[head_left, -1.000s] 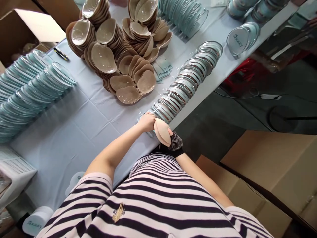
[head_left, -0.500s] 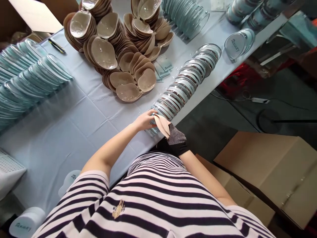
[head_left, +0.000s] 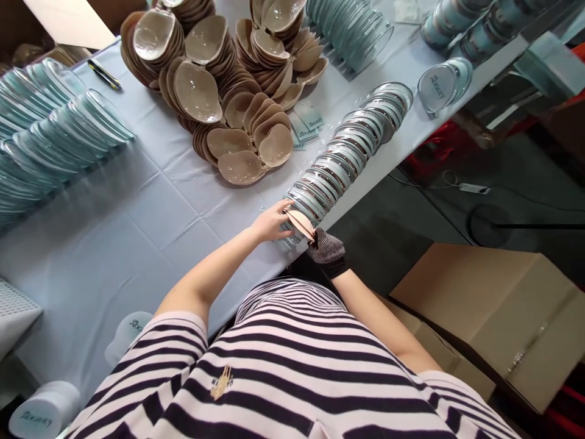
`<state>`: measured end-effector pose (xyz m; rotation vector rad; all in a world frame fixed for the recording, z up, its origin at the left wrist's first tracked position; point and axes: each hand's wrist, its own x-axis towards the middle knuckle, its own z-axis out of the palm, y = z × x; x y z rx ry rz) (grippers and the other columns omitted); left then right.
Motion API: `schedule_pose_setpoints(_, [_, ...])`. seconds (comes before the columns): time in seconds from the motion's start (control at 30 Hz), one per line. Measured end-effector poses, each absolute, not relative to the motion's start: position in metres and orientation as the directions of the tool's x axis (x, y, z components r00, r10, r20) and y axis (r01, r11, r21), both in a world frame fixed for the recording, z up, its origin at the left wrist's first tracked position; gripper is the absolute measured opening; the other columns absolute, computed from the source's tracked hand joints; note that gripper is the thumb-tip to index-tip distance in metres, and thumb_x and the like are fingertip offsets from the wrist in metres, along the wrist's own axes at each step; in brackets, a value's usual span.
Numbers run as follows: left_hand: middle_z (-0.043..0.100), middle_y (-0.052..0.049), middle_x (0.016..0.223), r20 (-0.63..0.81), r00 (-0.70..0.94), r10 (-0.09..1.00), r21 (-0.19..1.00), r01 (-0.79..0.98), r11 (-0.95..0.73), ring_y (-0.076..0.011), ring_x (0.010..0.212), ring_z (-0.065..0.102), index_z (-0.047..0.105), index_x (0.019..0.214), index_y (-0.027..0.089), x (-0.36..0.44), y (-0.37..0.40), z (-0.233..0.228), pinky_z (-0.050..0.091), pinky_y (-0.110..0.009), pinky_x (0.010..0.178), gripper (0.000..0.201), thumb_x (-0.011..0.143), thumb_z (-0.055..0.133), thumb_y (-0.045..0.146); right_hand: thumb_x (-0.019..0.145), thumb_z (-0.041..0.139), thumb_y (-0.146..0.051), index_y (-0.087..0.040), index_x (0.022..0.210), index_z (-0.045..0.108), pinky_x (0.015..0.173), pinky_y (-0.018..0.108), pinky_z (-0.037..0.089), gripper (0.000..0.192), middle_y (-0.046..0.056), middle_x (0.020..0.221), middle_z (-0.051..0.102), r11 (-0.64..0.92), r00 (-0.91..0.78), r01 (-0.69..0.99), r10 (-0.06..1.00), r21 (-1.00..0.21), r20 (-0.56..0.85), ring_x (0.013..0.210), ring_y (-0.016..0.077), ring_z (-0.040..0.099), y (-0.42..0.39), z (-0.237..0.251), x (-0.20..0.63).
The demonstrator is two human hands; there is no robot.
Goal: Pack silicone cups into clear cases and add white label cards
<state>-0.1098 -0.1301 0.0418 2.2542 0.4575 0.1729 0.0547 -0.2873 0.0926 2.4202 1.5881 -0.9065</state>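
Note:
My right hand (head_left: 326, 250), in a black dotted glove, holds a beige pad (head_left: 300, 222) at the near end of a long row of clear round cases (head_left: 347, 152) standing on edge along the table's right side. The pad is tilted and partly tucked into the nearest case. My bare left hand (head_left: 270, 222) rests its fingers on that same end of the row, touching the pad and the case. A large pile of beige pads (head_left: 237, 97) lies further back on the light blue tablecloth (head_left: 137, 225).
Rows of pale blue lids (head_left: 50, 140) lie at the left, with more (head_left: 351, 24) at the back. A black pen (head_left: 104, 74) lies far left. Closed cases (head_left: 441, 85) sit at the right edge. Cardboard boxes (head_left: 493, 305) stand on the floor to the right.
The beige pad has gone from facing up in my right hand to tilted edge-on into the nearest clear case. Both hands shifted slightly up and forward with it.

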Motion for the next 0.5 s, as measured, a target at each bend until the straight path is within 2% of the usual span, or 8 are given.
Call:
schedule_pose_setpoints(0.1, [0.051, -0.015, 0.139, 0.036, 0.957, 0.289, 0.775, 0.155, -0.612, -0.0307, 0.136, 0.044, 0.07, 0.093, 0.018, -0.106, -0.128, 0.044, 0.041, -0.048, 0.112, 0.028, 0.081, 0.065, 0.042, 0.097, 0.035, -0.029, -0.016, 0.132, 0.058, 0.081, 0.032, 0.047, 0.043, 0.014, 0.105, 0.073, -0.393, 0.205, 0.89, 0.797, -0.23, -0.569, 0.094, 0.0248, 0.067, -0.266, 0.087, 0.057])
schedule_pose_setpoints(0.2, [0.055, -0.014, 0.133, 0.079, 0.956, 0.281, 0.787, 0.113, -0.607, -0.03, 0.132, 0.047, 0.068, 0.091, 0.019, -0.103, -0.129, 0.045, 0.045, -0.049, 0.107, 0.024, 0.083, 0.064, 0.042, 0.1, 0.031, -0.028, -0.023, 0.14, 0.051, 0.085, 0.03, 0.046, 0.045, 0.009, 0.11, 0.072, -0.295, 0.052, 0.904, 0.793, -0.309, -0.607, 0.1, 0.0214, 0.065, -0.246, 0.083, 0.059])
schedule_pose_setpoints(0.37, [0.061, -0.014, 0.117, 0.132, 0.94, 0.314, 0.794, 0.089, -0.601, -0.031, 0.129, 0.048, 0.067, 0.091, 0.019, -0.103, -0.132, 0.041, 0.046, -0.05, 0.105, 0.021, 0.083, 0.065, 0.038, 0.101, 0.034, -0.035, -0.018, 0.124, 0.061, 0.078, 0.026, 0.045, 0.039, 0.012, 0.11, 0.072, -0.453, 0.226, 0.875, 0.697, -0.173, -0.68, 0.096, 0.0203, 0.067, -0.25, 0.085, 0.058])
schedule_pose_setpoints(0.5, [0.068, -0.008, 0.102, 0.089, 0.962, 0.258, 0.77, 0.098, -0.63, -0.0319, 0.131, 0.046, 0.068, 0.094, 0.023, -0.1, -0.135, 0.043, 0.039, -0.054, 0.11, 0.02, 0.081, 0.067, 0.039, 0.1, 0.036, -0.03, -0.014, 0.114, 0.066, 0.079, 0.027, 0.045, 0.037, 0.015, 0.107, 0.073, -0.488, 0.258, 0.858, 0.677, -0.158, -0.689, 0.096, 0.0215, 0.068, -0.261, 0.079, 0.054])
